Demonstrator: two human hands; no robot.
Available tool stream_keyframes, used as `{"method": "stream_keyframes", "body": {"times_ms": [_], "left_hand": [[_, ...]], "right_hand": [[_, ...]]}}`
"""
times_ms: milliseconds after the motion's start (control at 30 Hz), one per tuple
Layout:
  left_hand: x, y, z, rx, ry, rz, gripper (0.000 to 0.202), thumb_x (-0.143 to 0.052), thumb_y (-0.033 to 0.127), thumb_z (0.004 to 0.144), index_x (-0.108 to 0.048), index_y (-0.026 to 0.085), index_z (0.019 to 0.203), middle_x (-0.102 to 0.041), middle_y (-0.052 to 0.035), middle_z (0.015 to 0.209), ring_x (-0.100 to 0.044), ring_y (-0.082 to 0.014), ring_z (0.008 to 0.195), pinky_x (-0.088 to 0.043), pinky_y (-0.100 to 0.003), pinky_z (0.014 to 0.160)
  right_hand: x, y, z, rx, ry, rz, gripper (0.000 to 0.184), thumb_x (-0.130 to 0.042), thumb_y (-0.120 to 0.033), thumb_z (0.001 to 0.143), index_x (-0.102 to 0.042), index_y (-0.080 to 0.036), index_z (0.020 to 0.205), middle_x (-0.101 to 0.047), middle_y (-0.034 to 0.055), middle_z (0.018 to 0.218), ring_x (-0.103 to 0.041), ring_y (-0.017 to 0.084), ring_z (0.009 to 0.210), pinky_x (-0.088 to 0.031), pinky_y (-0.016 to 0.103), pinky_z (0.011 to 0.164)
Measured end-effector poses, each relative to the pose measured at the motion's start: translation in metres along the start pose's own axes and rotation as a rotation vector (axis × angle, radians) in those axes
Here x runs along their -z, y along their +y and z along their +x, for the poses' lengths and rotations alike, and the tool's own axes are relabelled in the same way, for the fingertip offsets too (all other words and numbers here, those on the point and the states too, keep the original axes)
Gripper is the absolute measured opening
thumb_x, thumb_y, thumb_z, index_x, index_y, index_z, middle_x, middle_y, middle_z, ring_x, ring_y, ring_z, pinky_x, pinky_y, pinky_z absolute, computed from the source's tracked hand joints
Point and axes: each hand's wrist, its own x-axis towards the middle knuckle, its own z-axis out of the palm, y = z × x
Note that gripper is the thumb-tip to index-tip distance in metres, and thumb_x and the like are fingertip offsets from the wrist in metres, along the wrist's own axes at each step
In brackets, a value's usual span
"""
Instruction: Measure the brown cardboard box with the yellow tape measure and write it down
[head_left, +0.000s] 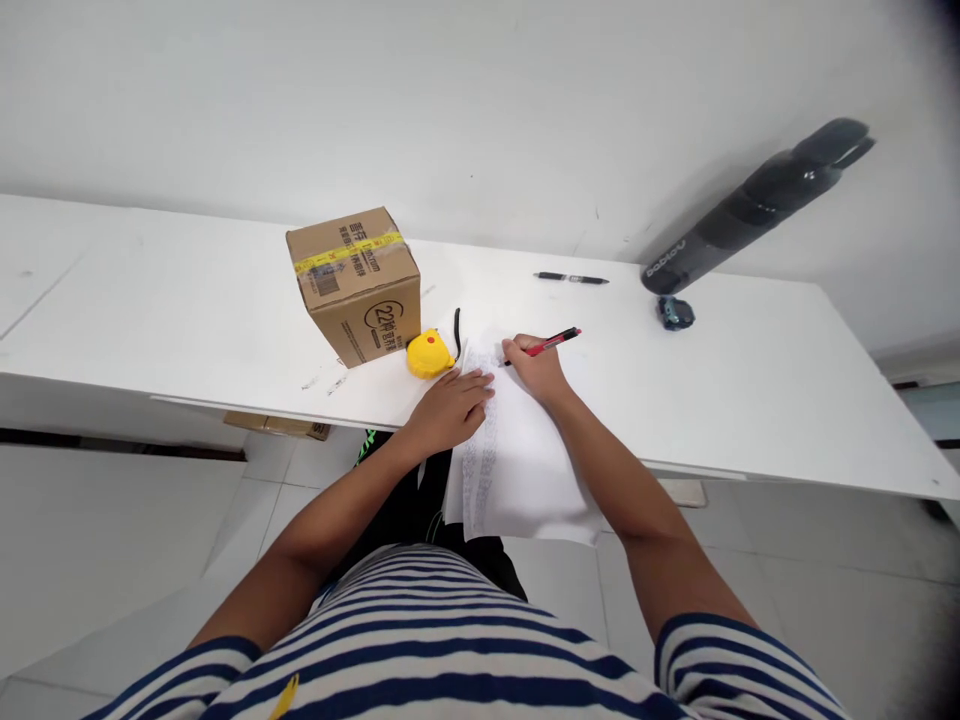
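A red and black pen (555,341) is gripped in my right hand (538,368), its tip down at the paper near the top. The sheet of paper (532,460) lies partly on the white table and hangs over its front edge; a column of small print or writing runs along its left side. My left hand (448,408) rests flat with fingers outstretched on that left side. Just beyond the left fingers sits a yellow tape measure (430,354) with a black wrist strap (457,332).
A taped cardboard box (356,285) stands on the white table (150,300), touching or close to the tape measure. Farther back lies a black pen (571,278). To the right are a tall dark bottle (750,205) against the wall and a small dark device (676,312).
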Motion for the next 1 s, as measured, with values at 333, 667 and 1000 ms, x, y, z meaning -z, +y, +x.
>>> {"method": "stream_keyframes", "body": {"times_ms": [333,667,1000], "left_hand": [[-0.014,-0.009,-0.016,-0.083,0.307,0.024,0.030,-0.049,0.024,0.096,-0.073,0.017,0.114,-0.065,-0.0157,0.142,-0.062,-0.0261,0.132,-0.048,-0.047,0.112],[-0.001,0.000,-0.017,0.451,0.499,0.293,0.066,-0.066,0.036,0.086,-0.051,0.017,0.148,-0.033,-0.0226,0.166,-0.019,-0.0484,0.156,-0.021,-0.076,0.118],[0.023,-0.031,-0.048,0.168,0.497,0.124,0.030,-0.074,0.023,0.082,-0.071,0.022,0.112,-0.063,-0.0140,0.129,-0.054,-0.0334,0.127,-0.047,-0.053,0.112]], "right_hand": [[-0.007,0.000,-0.007,0.220,0.055,-0.269,0.048,-0.033,-0.052,0.099,-0.061,-0.022,0.075,-0.066,0.0044,0.068,-0.062,0.020,0.066,-0.048,0.032,0.064],[-0.009,-0.029,-0.017,0.390,-0.055,-0.745,0.041,-0.044,-0.018,0.097,-0.068,-0.020,0.129,-0.067,0.0177,0.132,-0.063,0.030,0.109,-0.049,0.038,0.082],[-0.004,-0.040,-0.058,0.341,-0.007,-0.634,0.050,-0.036,-0.025,0.100,-0.053,-0.017,0.146,-0.058,0.0201,0.147,-0.064,0.033,0.119,-0.054,0.050,0.092]]}}
